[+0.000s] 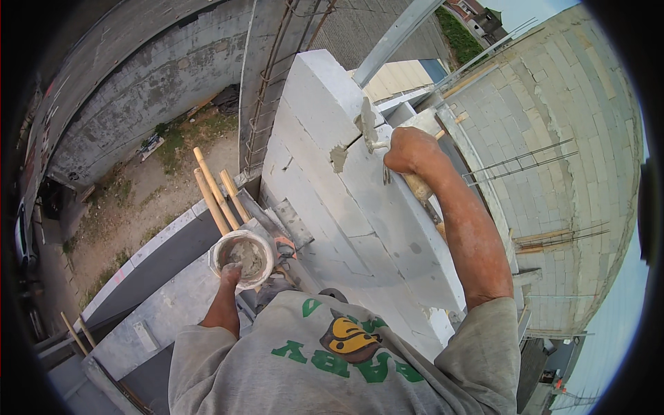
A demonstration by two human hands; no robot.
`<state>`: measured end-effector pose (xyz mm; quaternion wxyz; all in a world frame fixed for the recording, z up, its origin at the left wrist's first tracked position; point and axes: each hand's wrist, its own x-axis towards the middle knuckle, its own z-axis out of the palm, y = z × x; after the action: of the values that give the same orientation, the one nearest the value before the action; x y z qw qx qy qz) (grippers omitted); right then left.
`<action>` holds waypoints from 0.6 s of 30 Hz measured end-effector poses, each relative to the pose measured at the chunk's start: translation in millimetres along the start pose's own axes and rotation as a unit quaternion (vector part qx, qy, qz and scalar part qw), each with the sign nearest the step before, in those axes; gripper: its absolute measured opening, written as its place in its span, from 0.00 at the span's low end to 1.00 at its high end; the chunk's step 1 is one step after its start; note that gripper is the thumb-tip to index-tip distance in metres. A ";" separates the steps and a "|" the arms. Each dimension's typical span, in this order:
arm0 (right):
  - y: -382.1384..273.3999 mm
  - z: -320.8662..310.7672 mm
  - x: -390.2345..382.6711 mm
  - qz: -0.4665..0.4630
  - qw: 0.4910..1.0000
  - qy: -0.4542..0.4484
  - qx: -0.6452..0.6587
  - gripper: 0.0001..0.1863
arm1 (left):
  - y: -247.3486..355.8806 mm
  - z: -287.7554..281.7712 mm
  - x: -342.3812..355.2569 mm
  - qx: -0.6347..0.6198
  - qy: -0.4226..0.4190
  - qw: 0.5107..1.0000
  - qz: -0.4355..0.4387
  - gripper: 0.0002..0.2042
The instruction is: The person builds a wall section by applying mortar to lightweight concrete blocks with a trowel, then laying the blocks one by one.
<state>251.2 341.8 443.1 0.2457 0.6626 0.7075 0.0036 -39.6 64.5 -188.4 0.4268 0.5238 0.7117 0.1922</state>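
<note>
My left hand (230, 274) grips the near rim of a white bucket (268, 266), its thumb over the edge. Grey wet mortar (249, 253) lies inside the bucket. My right arm reaches out over a wall of pale blocks (332, 200). At the wall's top edge, my right hand (409, 149) is closed round a trowel (378, 144), whose blade is mostly hidden. The trowel is beside a joint between two blocks. A smear of mortar (366, 119) covers that joint, and another patch of mortar (338, 158) sticks to the wall's face.
Wooden poles (211, 190) rise beyond the bucket. Bare reinforcing bars (261, 90) stand beside the wall's far end, and more rods (526, 162) jut from the block wall (553, 124) at right. Planks (149, 325) lie at lower left, with ground (131, 214) far below.
</note>
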 end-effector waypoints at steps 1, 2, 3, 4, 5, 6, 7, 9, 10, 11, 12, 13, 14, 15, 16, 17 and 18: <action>-7.5 -5.9 -4.4 -0.018 1.000 -0.010 -0.010 0.16 | 14.9 -5.5 -6.4 0.046 -0.025 0.999 -0.009 0.13; -10.3 -9.4 -7.1 -0.037 0.999 -0.018 -0.020 0.16 | 26.9 -11.1 -13.2 0.046 -0.027 0.999 -0.007 0.13; -9.1 -9.5 -8.0 -0.035 0.999 -0.019 -0.021 0.16 | 35.9 -15.6 -20.2 0.090 -0.049 0.994 -0.028 0.13; -7.2 -8.6 -8.3 -0.050 0.999 -0.013 -0.006 0.16 | 43.9 -18.3 -22.5 0.135 -0.072 0.987 -0.050 0.12; -8.8 -9.0 -8.9 -0.071 0.997 -0.007 0.008 0.17 | 45.3 -18.6 -24.2 0.133 -0.071 0.987 -0.053 0.12; -5.3 -7.7 -10.4 -0.073 0.997 -0.007 0.006 0.17 | 46.8 -18.2 -25.1 0.213 -0.091 0.973 0.000 0.12; 4.0 -4.8 -12.8 -0.079 0.993 -0.008 0.088 0.19 | 48.3 -17.2 -26.1 0.291 -0.111 0.949 0.053 0.12; 19.1 0.2 -17.7 -0.089 0.982 -0.008 0.166 0.21 | 47.3 -12.4 -23.7 0.276 -0.092 0.955 0.056 0.12; 24.4 4.1 -20.3 -0.059 0.980 0.003 0.192 0.22 | 44.8 -9.7 -23.9 0.262 -0.074 0.960 0.060 0.12; 30.7 7.0 -22.2 -0.024 0.975 0.013 0.219 0.24 | 47.0 -9.3 -22.5 0.260 -0.075 0.961 0.059 0.12; 36.3 6.6 -21.3 -0.024 0.976 0.012 0.217 0.24 | 49.1 -9.9 -18.7 0.256 -0.066 0.962 0.068 0.12; 41.1 5.6 -19.2 -0.009 0.983 0.008 0.181 0.24 | 51.3 -9.8 -16.5 0.251 -0.058 0.963 0.078 0.12; 44.7 2.9 -19.2 0.010 0.989 0.005 0.146 0.23 | 51.3 -9.6 -13.0 0.250 -0.059 0.963 0.081 0.12; 43.5 1.0 -17.8 0.014 0.989 0.005 0.145 0.23 | 49.8 -11.7 -9.6 0.247 -0.065 0.964 0.075 0.13; 38.3 -0.6 -15.3 0.021 0.995 -0.001 0.096 0.22 | 49.0 -12.8 -6.0 0.245 -0.071 0.964 0.070 0.13; 30.7 -2.0 -11.4 0.025 0.999 -0.006 0.048 0.20 | 49.6 -12.5 -3.3 0.244 -0.071 0.965 0.072 0.13; 23.8 -3.5 -9.0 0.029 0.998 -0.006 0.046 0.20 | 50.9 -11.8 0.4 0.220 -0.068 0.972 0.053 0.13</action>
<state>272.2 337.4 457.2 0.2190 0.6937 0.6856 -0.0262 -19.6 86.2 -145.2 0.3379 0.6535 0.6771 0.0171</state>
